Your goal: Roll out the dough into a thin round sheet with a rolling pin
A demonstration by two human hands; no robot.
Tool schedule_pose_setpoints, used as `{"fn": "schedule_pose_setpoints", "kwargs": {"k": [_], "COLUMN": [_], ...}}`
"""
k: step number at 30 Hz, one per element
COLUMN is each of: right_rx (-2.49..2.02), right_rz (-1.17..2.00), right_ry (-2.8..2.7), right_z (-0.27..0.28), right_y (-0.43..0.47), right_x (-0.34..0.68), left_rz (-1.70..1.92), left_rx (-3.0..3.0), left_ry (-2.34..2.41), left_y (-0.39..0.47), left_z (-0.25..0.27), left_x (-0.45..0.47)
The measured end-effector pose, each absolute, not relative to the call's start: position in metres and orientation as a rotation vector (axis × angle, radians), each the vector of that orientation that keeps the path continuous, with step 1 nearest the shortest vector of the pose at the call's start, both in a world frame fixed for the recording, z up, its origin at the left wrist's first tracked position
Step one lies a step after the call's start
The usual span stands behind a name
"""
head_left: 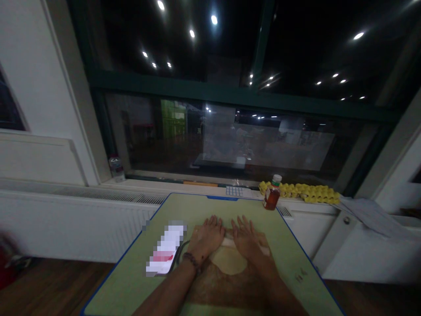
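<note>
A wooden board [223, 292] lies on the table in front of me, with a flat, pale round of dough [229, 261] on it. Across the far part of the dough runs a light rolling pin [228, 242], mostly covered by my hands. My left hand [210, 237] rests flat on the pin's left part, fingers stretched forward; a beaded bracelet is on that wrist. On its right part lies my right hand [245, 237], also flat with fingers spread. Neither hand's fingers are wrapped round the pin.
The green table [131, 272] has a blue edge. Left of the board is a lit phone [166, 248], partly blurred, with a dark cable. A bottle of reddish liquid [272, 193] stands at the back right. Yellow egg trays [305, 192] and a clear bottle [116, 169] sit on the windowsill.
</note>
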State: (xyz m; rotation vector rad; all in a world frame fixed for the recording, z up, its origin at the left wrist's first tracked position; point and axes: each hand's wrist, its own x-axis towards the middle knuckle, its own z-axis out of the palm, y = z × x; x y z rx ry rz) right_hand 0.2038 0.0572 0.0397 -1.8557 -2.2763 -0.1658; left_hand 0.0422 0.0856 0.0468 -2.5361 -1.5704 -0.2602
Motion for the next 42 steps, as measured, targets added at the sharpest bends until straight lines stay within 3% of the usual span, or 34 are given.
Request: {"fn": "schedule_pose_setpoints", "kwargs": {"k": [7, 12, 16, 27, 36, 42], "right_rx": [-1.783, -1.504, -1.574, -1.921, -1.759, -1.714], "right_rz": [-0.271, -0.520, -0.620, -0.506, -0.779, -0.584], "right_ry": [-2.145, -2.094, -1.973, -1.718, -1.951, -1.956], "right_z": [0.017, -0.010, -0.018, -0.016, -0.036, -0.032], "right_y": [0.023, -0.008, -0.007, -0.008, -0.015, -0.010], "right_x": [0.192, 0.195, 0.206, 0.207, 0.218, 0.216], "left_rz": [-0.359, -0.709, -0.787, -0.871, -0.864, -0.931], "left_rx": [-2.582, -2.467, -2.465, -2.627, -2.668, -2.553], "left_ry": [-1.360, -1.482, -1.509, -1.412, -1.471, -1.609], "left_y": [0.047, 0.004, -0.007, -0.014, -0.018, -0.018], "left_z": [0.038, 0.020, 0.021, 0.021, 0.030, 0.032], "left_x": [0.031, 0.016, 0.017, 0.013, 0.013, 0.017]}}
